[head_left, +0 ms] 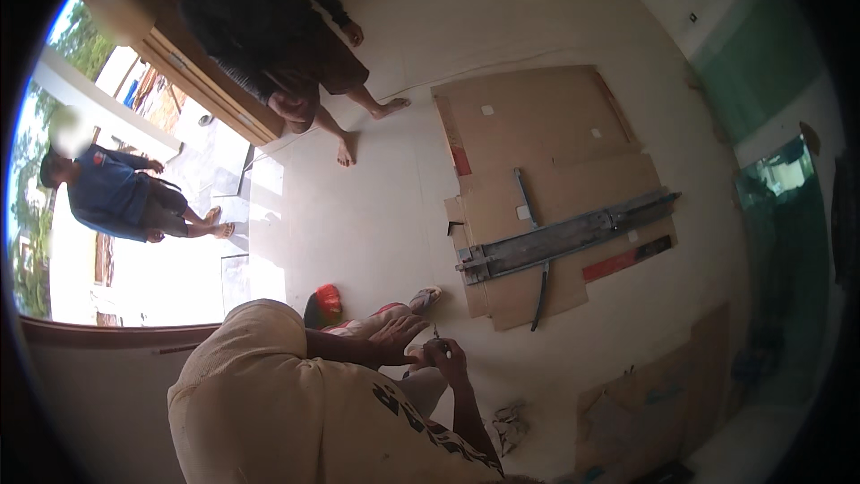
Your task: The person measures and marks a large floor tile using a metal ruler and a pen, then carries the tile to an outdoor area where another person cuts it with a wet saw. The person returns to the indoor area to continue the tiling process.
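My left hand point(394, 333) stretches forward over my knee, palm down, with its fingers laid out. It appears to hold nothing. Close beside it, my right hand point(445, 357) is closed around a small dark object. A thin pointed piece point(435, 330) sticks up from that grip; its kind is too small to make out. In front of my hands, brown cardboard sheets point(546, 130) lie on the floor. Across them rests a long grey metal tile cutter point(564, 237), with narrow bars jutting out on both sides. Neither hand touches it.
A person in dark clothes point(269, 27) stands barefoot at the far left. Another in a blue shirt point(112, 188) is outside the doorway. A red and black item point(324, 303) lies by my leg, a crumpled wrapper point(511, 428) at my right. Green glass panels point(788, 224) lean at right.
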Motion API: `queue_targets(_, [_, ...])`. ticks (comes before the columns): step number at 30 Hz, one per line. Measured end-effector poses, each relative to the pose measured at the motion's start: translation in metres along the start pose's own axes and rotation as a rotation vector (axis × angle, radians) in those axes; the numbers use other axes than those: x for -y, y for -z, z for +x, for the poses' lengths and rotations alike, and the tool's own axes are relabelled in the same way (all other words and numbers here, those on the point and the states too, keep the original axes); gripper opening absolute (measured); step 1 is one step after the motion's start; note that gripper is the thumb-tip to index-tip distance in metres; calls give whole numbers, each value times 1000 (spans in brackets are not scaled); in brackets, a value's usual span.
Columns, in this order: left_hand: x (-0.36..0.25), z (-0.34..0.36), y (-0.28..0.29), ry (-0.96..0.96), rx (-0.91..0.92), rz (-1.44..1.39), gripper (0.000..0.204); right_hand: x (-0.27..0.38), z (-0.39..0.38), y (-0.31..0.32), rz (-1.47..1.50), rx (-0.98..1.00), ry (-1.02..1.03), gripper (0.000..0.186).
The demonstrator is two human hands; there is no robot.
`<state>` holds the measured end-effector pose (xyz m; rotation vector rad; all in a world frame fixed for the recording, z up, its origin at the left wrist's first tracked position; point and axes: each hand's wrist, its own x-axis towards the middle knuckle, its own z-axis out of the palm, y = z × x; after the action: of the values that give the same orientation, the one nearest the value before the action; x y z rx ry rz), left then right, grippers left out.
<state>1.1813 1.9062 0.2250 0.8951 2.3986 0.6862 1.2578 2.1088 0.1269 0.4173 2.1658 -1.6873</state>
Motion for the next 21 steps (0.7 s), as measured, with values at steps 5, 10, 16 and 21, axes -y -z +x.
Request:
queue_targets(5, [9, -56, 71, -58, -60, -233, 67, 145, 1, -33, -245, 357, 106, 44])
queue_targets(10, [69, -113, 141, -5, -262, -419, 60, 254, 51, -114, -533, 470, 196, 58])
queue_targets(16, [146, -177, 208, 353, -350, -474, 66, 339, 99, -237, -631, 653, 296, 58])
queue_targets(21, [215, -219, 246, 442, -532, -597, 64, 397, 133, -318, -605, 782, 422, 56])
